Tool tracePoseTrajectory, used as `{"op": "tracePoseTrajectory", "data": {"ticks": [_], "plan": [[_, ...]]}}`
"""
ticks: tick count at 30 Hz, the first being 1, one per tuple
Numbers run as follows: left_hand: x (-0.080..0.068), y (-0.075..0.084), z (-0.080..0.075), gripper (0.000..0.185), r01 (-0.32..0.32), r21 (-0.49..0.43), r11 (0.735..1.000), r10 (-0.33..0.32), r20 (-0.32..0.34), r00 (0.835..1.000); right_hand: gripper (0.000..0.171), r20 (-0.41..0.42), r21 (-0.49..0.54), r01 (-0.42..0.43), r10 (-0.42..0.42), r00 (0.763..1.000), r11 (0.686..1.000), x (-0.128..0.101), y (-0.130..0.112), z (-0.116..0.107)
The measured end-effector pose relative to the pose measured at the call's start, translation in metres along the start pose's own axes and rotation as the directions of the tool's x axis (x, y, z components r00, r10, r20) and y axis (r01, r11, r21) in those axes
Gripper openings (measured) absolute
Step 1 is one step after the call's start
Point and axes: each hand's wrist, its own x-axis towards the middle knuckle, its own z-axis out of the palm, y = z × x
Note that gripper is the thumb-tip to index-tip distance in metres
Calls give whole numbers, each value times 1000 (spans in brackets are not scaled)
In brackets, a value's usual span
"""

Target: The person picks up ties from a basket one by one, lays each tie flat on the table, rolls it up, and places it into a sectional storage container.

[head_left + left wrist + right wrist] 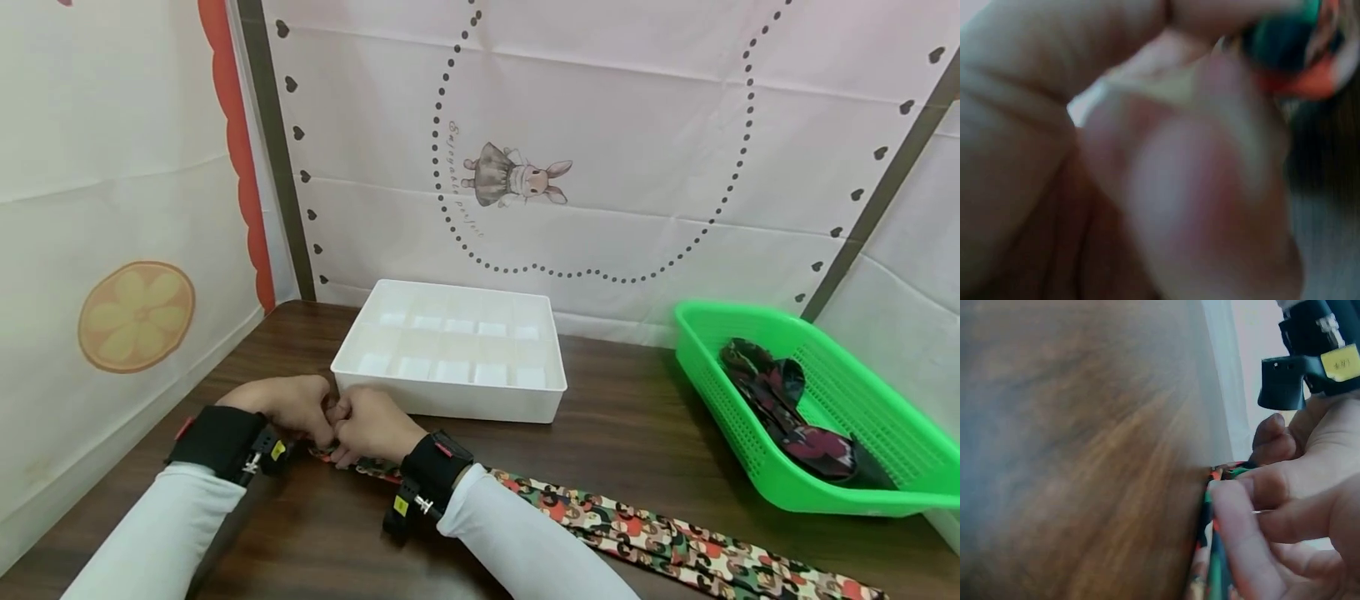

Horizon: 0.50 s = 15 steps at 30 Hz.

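A long, narrow folded strip of patterned cloth [645, 533], in red, green, black and cream, runs across the table from lower right to the hands. At its left end, my left hand [288, 404] pinches the cloth with curled fingers. My right hand [377, 427] grips the strip right beside it, and the fingers of both hands meet. In the left wrist view, blurred fingers fill most of the picture, with a bit of the cloth [1279, 47] at upper right. The right wrist view shows the strip [1216, 565] under the right fingertips; the very end is hidden by the fingers.
Just behind the hands stands a white box [450, 400] with several compartments. A green basket [787, 492] at the right holds dark patterned cloth [780, 408]. All of this is on a brown wooden table [622, 442], with printed white curtains [637, 150] around it.
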Motion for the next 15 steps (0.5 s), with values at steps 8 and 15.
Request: {"op": "tracePoseTrajectory", "data": {"ticks": [8, 15], "plan": [[-3, 5, 5, 16, 28, -22, 999, -28, -31, 999, 23, -67, 157, 2, 8, 998, 988, 1, 6, 2], [-5, 2, -2, 27, 11, -92, 996, -5, 67, 998, 30, -125, 144, -67, 85, 989, 987, 0, 3, 7]]}}
